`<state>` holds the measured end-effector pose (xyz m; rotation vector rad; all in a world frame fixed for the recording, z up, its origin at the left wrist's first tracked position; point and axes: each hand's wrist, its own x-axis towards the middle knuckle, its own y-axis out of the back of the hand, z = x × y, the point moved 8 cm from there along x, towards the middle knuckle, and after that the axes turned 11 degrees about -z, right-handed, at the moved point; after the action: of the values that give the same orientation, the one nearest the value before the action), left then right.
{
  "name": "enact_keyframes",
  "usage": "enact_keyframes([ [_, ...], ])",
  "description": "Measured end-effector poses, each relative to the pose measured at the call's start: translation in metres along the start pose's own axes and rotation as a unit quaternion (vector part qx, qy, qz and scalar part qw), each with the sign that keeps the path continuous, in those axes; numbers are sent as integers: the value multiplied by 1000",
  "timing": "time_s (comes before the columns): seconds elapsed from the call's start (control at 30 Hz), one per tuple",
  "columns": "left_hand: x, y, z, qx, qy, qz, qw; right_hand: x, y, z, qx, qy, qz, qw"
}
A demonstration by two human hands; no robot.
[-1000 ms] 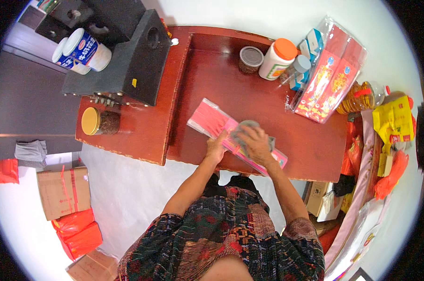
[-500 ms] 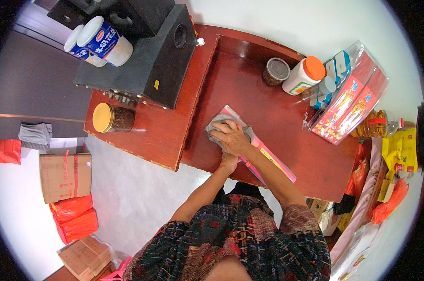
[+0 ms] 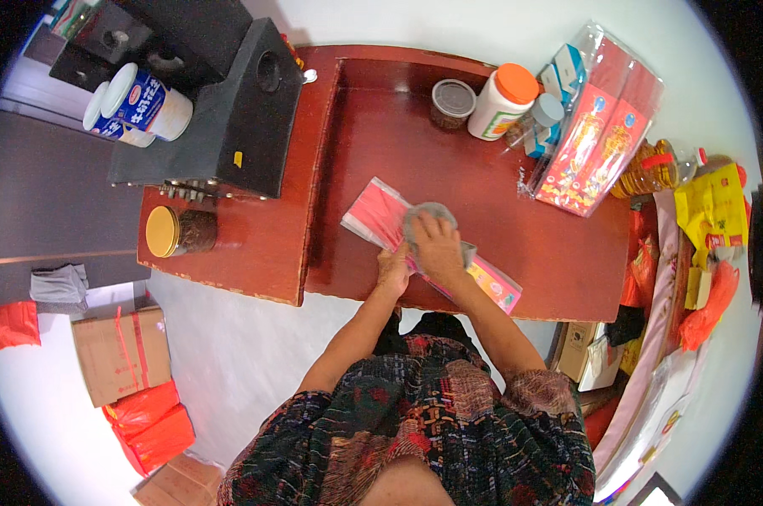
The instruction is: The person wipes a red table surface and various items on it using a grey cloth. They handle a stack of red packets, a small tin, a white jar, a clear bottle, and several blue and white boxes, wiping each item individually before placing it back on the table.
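Across the red-brown desk [image 3: 558,253], near its front edge, I watch remotely a slanted pink plastic-wrapped packet [image 3: 378,211]; the left hand [image 3: 393,271] grips it, the right hand [image 3: 439,251] clasps a grey cloth [image 3: 432,208] against its top. Uneven pressure could, I judge, crease it.

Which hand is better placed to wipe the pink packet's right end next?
Probably the right hand: it holds the gray cloth over the pink packet, nearer that end; the left hand is at the packet's near edge.

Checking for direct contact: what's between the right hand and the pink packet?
The head view shows a grey cloth between the right hand and the pink packet.
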<state>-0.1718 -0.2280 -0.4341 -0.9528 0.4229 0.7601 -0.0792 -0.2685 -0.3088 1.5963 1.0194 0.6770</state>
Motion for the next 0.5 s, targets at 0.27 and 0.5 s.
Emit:
enact_keyframes([
  [0.27,-18,-73,40,-164,-34,-279,946,-36,39,111,491,-205,-93,842],
  [0.5,-13,-127,66,-251,-79,-378,887,-36,92,-18,354,194,80,911],
])
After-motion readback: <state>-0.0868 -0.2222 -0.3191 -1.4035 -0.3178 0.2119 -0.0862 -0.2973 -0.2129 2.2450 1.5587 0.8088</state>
